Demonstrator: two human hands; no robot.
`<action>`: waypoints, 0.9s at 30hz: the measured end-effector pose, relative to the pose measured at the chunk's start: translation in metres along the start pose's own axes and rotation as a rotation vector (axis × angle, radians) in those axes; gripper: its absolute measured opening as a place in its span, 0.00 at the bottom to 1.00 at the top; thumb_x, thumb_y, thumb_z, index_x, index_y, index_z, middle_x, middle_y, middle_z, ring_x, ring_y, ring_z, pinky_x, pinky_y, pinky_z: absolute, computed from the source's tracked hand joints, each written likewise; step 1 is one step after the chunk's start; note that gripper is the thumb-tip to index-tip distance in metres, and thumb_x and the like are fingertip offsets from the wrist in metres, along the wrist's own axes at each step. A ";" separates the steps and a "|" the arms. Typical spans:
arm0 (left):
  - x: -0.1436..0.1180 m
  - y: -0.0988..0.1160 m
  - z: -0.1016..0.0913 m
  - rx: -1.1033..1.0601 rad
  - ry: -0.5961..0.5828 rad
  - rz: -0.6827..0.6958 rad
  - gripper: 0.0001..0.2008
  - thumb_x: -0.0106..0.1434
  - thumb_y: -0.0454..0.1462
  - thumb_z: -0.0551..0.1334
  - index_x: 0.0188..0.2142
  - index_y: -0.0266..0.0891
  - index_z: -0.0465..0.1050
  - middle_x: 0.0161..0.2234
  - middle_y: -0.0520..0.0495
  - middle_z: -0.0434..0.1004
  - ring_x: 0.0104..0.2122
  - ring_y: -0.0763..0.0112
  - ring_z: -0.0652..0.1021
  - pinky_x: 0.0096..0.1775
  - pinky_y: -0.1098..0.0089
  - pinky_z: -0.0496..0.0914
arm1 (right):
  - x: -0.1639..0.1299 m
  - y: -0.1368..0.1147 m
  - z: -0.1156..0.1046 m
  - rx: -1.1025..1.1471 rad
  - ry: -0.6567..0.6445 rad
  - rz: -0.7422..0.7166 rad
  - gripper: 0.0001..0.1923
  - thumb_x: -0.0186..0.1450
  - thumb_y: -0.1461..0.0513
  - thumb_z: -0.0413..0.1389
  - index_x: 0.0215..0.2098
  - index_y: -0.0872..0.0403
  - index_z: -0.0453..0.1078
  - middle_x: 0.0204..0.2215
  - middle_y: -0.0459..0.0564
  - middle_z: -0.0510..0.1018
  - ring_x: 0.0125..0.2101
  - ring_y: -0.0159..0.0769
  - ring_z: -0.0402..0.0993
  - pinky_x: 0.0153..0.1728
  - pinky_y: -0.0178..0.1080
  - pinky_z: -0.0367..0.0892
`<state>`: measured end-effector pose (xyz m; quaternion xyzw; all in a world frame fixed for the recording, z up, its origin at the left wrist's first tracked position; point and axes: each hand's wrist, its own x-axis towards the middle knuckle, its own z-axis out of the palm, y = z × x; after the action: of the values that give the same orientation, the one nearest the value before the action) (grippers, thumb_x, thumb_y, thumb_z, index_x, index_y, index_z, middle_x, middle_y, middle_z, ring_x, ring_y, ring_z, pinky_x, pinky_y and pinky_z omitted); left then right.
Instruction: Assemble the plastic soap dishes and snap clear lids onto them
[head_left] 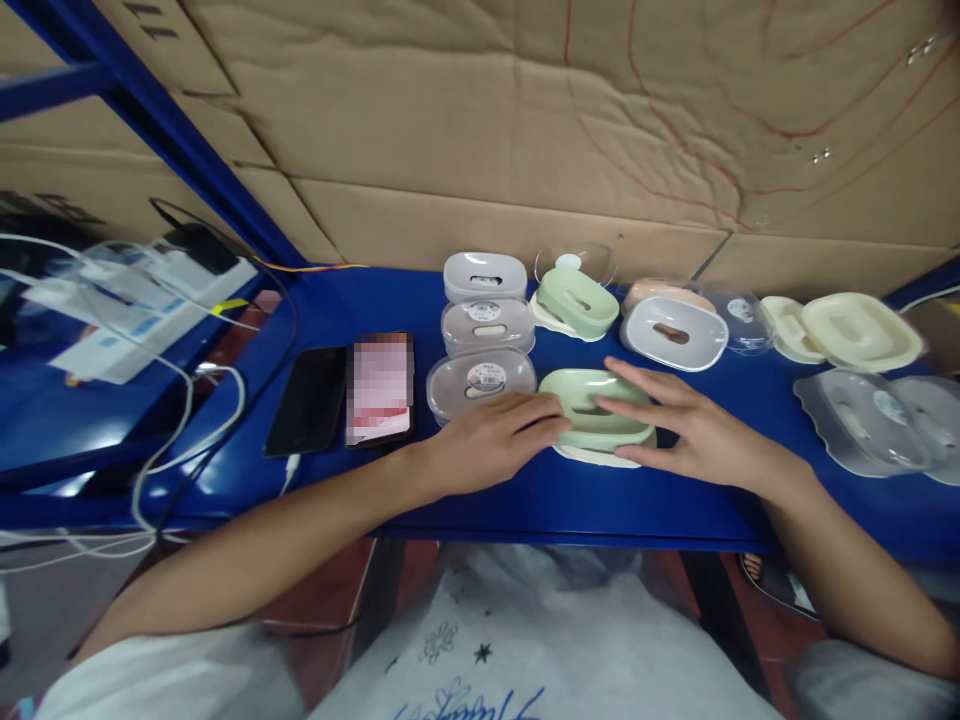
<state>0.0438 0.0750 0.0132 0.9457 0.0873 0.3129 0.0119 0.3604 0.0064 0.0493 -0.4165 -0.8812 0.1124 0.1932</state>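
A light green soap dish sits on a pale base on the blue table right in front of me, with a slot in its inner tray. My left hand has its fingers closed at the dish's left rim. Over the right side reaches my right hand, fingers spread; its fingertips are at the dish's far rim, over its inside and by its near right edge. Whether they press on it I cannot tell. Just left stands a lidded soap dish with a clear cover and a round label.
Behind are another green soap dish, a white dish and a cream dish. Clear lids lie at the right. Two phones, one black, one lit, lie left, near a cabled power strip. Cardboard stands behind.
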 end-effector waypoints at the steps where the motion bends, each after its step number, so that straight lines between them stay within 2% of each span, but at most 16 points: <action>1: 0.000 0.000 0.000 0.005 -0.003 -0.004 0.12 0.77 0.30 0.59 0.57 0.35 0.74 0.54 0.38 0.82 0.52 0.61 0.84 0.56 0.59 0.81 | 0.001 -0.001 0.000 -0.002 0.009 -0.034 0.29 0.73 0.55 0.64 0.71 0.39 0.69 0.74 0.52 0.65 0.69 0.53 0.70 0.67 0.60 0.69; 3: 0.001 -0.001 0.001 0.015 -0.012 -0.003 0.11 0.77 0.31 0.60 0.57 0.35 0.74 0.55 0.38 0.82 0.53 0.61 0.84 0.57 0.59 0.81 | 0.000 -0.002 0.000 -0.008 0.013 -0.089 0.25 0.74 0.56 0.63 0.68 0.41 0.72 0.66 0.52 0.76 0.63 0.49 0.77 0.64 0.58 0.72; 5: 0.002 0.000 0.001 0.015 -0.031 0.022 0.11 0.77 0.31 0.60 0.57 0.34 0.74 0.54 0.38 0.82 0.54 0.60 0.83 0.58 0.59 0.80 | -0.002 -0.002 -0.001 -0.033 -0.008 -0.094 0.23 0.74 0.56 0.63 0.66 0.43 0.74 0.62 0.52 0.81 0.60 0.48 0.79 0.63 0.57 0.72; 7: 0.003 0.000 0.002 0.018 -0.059 0.061 0.13 0.76 0.30 0.60 0.58 0.32 0.74 0.54 0.38 0.83 0.56 0.59 0.83 0.59 0.57 0.80 | -0.005 -0.002 0.001 -0.076 -0.063 -0.044 0.26 0.73 0.53 0.64 0.68 0.42 0.72 0.64 0.52 0.79 0.63 0.50 0.76 0.63 0.58 0.72; 10: 0.003 0.001 0.003 0.034 -0.108 0.089 0.16 0.75 0.29 0.61 0.61 0.30 0.72 0.56 0.35 0.82 0.59 0.56 0.81 0.60 0.55 0.79 | -0.008 -0.003 0.007 -0.139 -0.148 0.018 0.36 0.71 0.51 0.66 0.74 0.41 0.65 0.72 0.52 0.69 0.70 0.55 0.68 0.65 0.62 0.70; 13: 0.002 0.001 0.004 0.047 -0.117 0.070 0.15 0.75 0.31 0.63 0.59 0.30 0.73 0.54 0.36 0.82 0.58 0.55 0.81 0.59 0.54 0.79 | -0.006 -0.007 0.015 -0.181 -0.154 0.008 0.35 0.74 0.55 0.61 0.77 0.41 0.59 0.75 0.54 0.64 0.71 0.56 0.64 0.65 0.63 0.68; 16: 0.003 0.001 0.003 0.075 -0.119 0.053 0.10 0.76 0.32 0.63 0.54 0.31 0.75 0.51 0.38 0.83 0.53 0.57 0.83 0.55 0.55 0.79 | -0.001 -0.011 0.021 -0.202 -0.145 -0.021 0.31 0.77 0.59 0.56 0.76 0.42 0.61 0.74 0.56 0.66 0.70 0.56 0.66 0.64 0.66 0.67; 20: 0.004 0.001 0.003 0.141 -0.141 0.087 0.08 0.76 0.30 0.60 0.51 0.33 0.77 0.49 0.40 0.84 0.51 0.59 0.82 0.55 0.57 0.77 | 0.001 -0.014 0.026 -0.195 -0.124 -0.028 0.30 0.76 0.61 0.56 0.75 0.41 0.63 0.73 0.56 0.67 0.70 0.57 0.66 0.66 0.72 0.61; 24: 0.004 0.002 0.002 0.154 -0.163 0.095 0.09 0.77 0.32 0.59 0.51 0.35 0.77 0.49 0.41 0.84 0.51 0.60 0.82 0.56 0.59 0.75 | 0.004 -0.006 0.021 -0.095 -0.096 -0.074 0.28 0.76 0.57 0.57 0.73 0.41 0.65 0.69 0.54 0.73 0.68 0.51 0.70 0.68 0.65 0.62; 27: 0.004 0.002 0.002 0.153 -0.169 0.081 0.09 0.77 0.32 0.59 0.52 0.36 0.77 0.49 0.42 0.84 0.51 0.61 0.82 0.56 0.59 0.74 | 0.020 0.012 0.003 -0.107 0.023 -0.011 0.23 0.79 0.56 0.51 0.70 0.41 0.69 0.64 0.51 0.79 0.64 0.47 0.75 0.66 0.60 0.66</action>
<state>0.0483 0.0741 0.0143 0.9697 0.0711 0.2246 -0.0654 0.3557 0.0298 0.0469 -0.4225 -0.8860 0.0591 0.1815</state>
